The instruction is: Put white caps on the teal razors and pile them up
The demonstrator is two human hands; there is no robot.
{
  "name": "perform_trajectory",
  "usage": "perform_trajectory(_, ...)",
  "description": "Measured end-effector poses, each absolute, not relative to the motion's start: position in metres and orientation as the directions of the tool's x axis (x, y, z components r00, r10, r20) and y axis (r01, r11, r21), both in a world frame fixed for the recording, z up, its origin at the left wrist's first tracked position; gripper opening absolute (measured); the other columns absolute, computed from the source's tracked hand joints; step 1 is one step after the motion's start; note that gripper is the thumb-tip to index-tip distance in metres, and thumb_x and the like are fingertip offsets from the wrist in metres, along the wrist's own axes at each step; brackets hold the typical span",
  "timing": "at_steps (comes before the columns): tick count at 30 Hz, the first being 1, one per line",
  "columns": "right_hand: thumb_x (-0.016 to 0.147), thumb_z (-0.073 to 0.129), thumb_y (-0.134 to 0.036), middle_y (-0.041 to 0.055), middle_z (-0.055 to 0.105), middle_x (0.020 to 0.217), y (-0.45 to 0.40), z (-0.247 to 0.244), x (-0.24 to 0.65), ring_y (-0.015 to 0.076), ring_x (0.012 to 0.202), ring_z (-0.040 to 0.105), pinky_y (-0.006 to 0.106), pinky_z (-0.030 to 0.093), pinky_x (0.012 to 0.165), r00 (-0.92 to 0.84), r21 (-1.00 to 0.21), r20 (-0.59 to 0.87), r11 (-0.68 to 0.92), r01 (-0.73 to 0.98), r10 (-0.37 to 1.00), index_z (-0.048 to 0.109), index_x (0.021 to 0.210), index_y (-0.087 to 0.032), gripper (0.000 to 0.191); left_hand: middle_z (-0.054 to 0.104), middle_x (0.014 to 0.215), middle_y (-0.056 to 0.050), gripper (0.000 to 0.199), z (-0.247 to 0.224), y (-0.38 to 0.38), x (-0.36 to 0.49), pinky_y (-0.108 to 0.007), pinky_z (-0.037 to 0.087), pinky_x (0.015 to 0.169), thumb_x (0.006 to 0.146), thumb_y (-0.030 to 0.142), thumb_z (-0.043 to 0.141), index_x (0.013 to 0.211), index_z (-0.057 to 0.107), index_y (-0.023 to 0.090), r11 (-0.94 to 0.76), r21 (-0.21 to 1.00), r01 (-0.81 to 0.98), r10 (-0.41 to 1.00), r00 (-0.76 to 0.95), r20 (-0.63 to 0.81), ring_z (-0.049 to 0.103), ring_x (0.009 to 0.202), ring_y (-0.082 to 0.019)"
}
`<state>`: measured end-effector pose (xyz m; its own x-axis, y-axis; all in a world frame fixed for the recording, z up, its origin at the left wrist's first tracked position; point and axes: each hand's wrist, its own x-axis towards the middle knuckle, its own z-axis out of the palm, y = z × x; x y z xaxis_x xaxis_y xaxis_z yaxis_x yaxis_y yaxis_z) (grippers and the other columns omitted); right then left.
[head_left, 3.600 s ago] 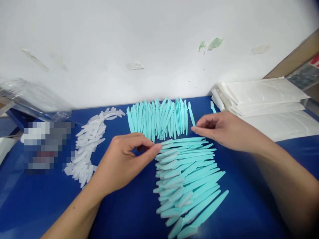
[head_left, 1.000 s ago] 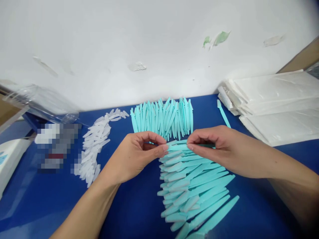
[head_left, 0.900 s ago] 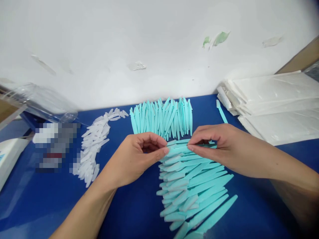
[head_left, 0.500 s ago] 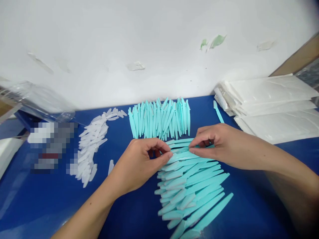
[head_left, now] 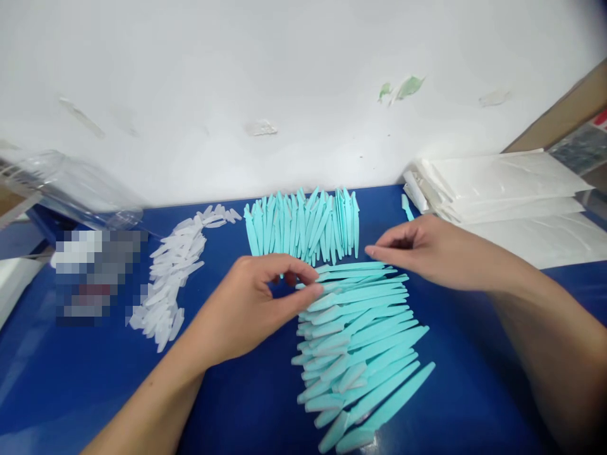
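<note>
Many turquoise sticks with translucent covers at their left ends lie in a front pile (head_left: 374,341) on the blue table. My left hand (head_left: 265,309) is at the pile's upper left end, thumb and fingertips a little apart, with nothing seen between them. Right of the pile's top, my right hand (head_left: 412,249) hovers with thumb and index finger near each other; whether anything is between them is too small to tell. A second group of turquoise sticks (head_left: 303,224) stands in a row against the wall.
Small translucent white caps (head_left: 177,265) lie in a heap on the left, beside a blurred-out item (head_left: 102,272) and a clear plastic bag (head_left: 80,189). White packets (head_left: 502,183) are stacked at the back right, with a single turquoise stick (head_left: 406,207) next to them.
My right hand has moved up and away from the sticks of the front pile. My left hand has shifted slightly left, its fingertips a little farther apart. The view has moved slightly.
</note>
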<state>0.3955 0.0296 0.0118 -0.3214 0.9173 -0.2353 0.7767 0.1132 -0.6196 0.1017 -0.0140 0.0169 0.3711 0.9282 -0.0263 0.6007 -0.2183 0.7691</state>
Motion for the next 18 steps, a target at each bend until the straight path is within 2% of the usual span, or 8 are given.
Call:
perform_trajectory(2, 0.092, 0.066, -0.060, -0.0008, 0.061, 0.062, 0.041, 0.010, 0.391, 0.0154, 0.056, 0.054, 0.032, 0.040, 0.056, -0.137, -0.535, -0.165, 0.028, 0.844, 0.977, 0.071, 0.073, -0.022, 0.043, 0.078, 0.086, 0.002, 0.022, 0.031, -0.013, 0.090, -0.021, 0.049, 0.066, 0.093, 0.047, 0.077, 0.095, 0.083, 0.026, -0.214, 0.720, 0.660, 0.967, 0.249, 0.059, 0.066, 0.076, -0.015)
perform_trajectory(4, 0.090, 0.067, -0.056, 0.0021, 0.071, 0.066, 0.055, 0.005, 0.384, 0.0183, 0.059, 0.064, 0.034, 0.047, 0.062, -0.040, -0.439, -0.149, -0.030, 0.898, 0.988, 0.074, 0.082, -0.021, 0.037, 0.076, 0.080, 0.003, 0.028, 0.045, -0.014, 0.074, -0.021, 0.046, 0.058, 0.089, 0.053, 0.079, 0.095, 0.083, 0.026, -0.143, 0.641, 0.754, 0.990, 0.107, 0.094, 0.061, 0.064, -0.013)
perform_trajectory(6, 0.087, 0.070, -0.051, 0.0026, 0.072, 0.063, 0.068, -0.003, 0.377, 0.0203, 0.060, 0.069, 0.035, 0.052, 0.066, -0.027, -0.385, -0.175, -0.043, 0.922, 0.984, 0.074, 0.084, -0.020, 0.032, 0.077, 0.081, 0.004, 0.036, 0.055, -0.018, 0.055, -0.021, 0.040, 0.050, 0.085, 0.061, 0.079, 0.095, 0.083, 0.026, -0.065, 0.566, 0.822, 0.998, 0.042, 0.053, 0.053, 0.054, -0.010)
perform_trajectory(8, 0.086, 0.070, -0.043, 0.0021, 0.072, 0.059, 0.076, -0.009, 0.374, 0.0203, 0.058, 0.071, 0.034, 0.054, 0.068, -0.023, -0.376, -0.196, -0.053, 0.925, 0.980, 0.074, 0.082, -0.019, 0.024, 0.080, 0.087, 0.004, 0.043, 0.060, -0.024, 0.034, -0.022, 0.040, 0.047, 0.083, 0.067, 0.078, 0.099, 0.084, 0.027, 0.017, 0.508, 0.861, 1.000, -0.009, -0.019, 0.051, 0.049, -0.010)
perform_trajectory(12, 0.087, 0.066, -0.031, 0.0035, 0.072, 0.058, 0.083, -0.011, 0.374, 0.0211, 0.060, 0.073, 0.034, 0.057, 0.071, 0.001, -0.345, -0.224, -0.080, 0.935, 0.975, 0.075, 0.078, -0.019, 0.017, 0.083, 0.101, 0.002, 0.048, 0.051, -0.039, -0.003, -0.025, 0.049, 0.060, 0.086, 0.072, 0.072, 0.103, 0.085, 0.029, 0.075, 0.384, 0.920, 0.988, -0.018, -0.151, 0.065, 0.063, -0.016)
perform_trajectory(14, 0.086, 0.066, -0.029, 0.0065, 0.071, 0.057, 0.085, -0.009, 0.376, 0.0250, 0.064, 0.073, 0.039, 0.057, 0.073, 0.022, -0.289, -0.222, -0.087, 0.953, 0.975, 0.073, 0.072, -0.019, 0.019, 0.083, 0.094, 0.000, 0.049, 0.041, -0.044, -0.013, -0.027, 0.049, 0.063, 0.088, 0.072, 0.068, 0.105, 0.086, 0.030, 0.058, 0.309, 0.949, 0.978, 0.007, -0.207, 0.070, 0.067, -0.021)
perform_trajectory(18, 0.082, 0.070, -0.029, 0.0140, 0.069, 0.062, 0.093, -0.008, 0.379, 0.0336, 0.074, 0.072, 0.047, 0.056, 0.077, 0.050, -0.161, -0.192, -0.081, 0.984, 0.980, 0.071, 0.065, -0.019, 0.020, 0.080, 0.076, -0.005, 0.045, 0.020, -0.046, -0.017, -0.032, 0.044, 0.059, 0.090, 0.066, 0.065, 0.105, 0.088, 0.030, -0.016, 0.147, 0.989, 0.968, 0.052, -0.244, 0.071, 0.064, -0.027)
